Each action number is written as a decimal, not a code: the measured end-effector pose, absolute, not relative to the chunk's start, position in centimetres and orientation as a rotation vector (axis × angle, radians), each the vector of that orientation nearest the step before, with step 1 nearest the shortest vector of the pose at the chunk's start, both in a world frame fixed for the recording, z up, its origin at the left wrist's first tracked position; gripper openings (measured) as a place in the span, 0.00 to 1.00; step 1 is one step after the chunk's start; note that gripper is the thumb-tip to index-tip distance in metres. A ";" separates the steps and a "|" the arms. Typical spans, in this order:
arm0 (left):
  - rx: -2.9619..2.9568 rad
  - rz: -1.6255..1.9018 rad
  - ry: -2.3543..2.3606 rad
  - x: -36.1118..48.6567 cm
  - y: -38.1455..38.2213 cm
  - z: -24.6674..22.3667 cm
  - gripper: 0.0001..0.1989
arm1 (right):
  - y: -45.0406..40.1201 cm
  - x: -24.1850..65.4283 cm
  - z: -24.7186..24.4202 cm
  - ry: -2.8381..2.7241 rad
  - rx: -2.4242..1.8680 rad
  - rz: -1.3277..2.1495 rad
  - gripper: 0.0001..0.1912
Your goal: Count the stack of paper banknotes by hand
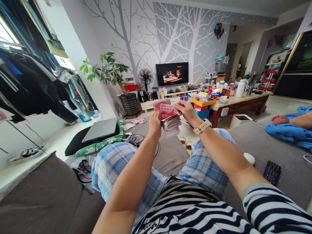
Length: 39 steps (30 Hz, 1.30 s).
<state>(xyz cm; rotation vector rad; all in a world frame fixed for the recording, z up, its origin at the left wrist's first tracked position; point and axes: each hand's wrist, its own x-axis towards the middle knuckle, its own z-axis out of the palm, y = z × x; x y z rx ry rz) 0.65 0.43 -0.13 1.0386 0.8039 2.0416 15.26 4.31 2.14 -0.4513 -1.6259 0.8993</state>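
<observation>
The left hand [155, 125] pinches a thin paper stack of pink banknotes [170, 117] between thumb and half-hidden fingers; the right hand [185, 111] has fingers pressed together, touching the stack's upper edge.

Your left hand [154, 126] and right hand [185, 112] have open air above your plaid-covered knees [207, 165], with the banknotes [170, 118] standing between them and blocking a straight pass across. Well left of your left hand, a laptop [99, 130] lies on a cushion [107, 143]. Ahead and right of your right hand stands a wooden coffee table [239, 104]. Farther right, a TV remote [272, 173] lies on the sofa seat [248, 139].
</observation>
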 end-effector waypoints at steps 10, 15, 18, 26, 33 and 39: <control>0.946 2.051 0.763 0.0 1.5 -0.5 0.11 | 4.2 15.2 2.2 -1.639 -0.369 1.023 0.15; 0.983 2.062 0.787 -0.2 1.8 -0.7 0.12 | 4.1 15.2 2.2 -1.641 -0.357 1.019 0.15; 1.007 2.067 0.778 -0.2 1.7 -0.7 0.10 | 3.9 15.3 2.3 -1.641 -0.371 1.009 0.15; 1.066 2.087 0.770 0.1 1.0 -0.3 0.08 | 3.9 15.4 2.4 -1.650 -0.370 1.006 0.16; 1.094 2.058 0.742 0.4 0.7 -0.2 0.08 | 3.5 15.3 2.6 -1.636 -0.350 1.057 0.18; 1.060 1.965 0.728 0.5 0.8 -0.3 0.09 | 4.0 15.3 2.4 -1.626 -0.390 0.991 0.19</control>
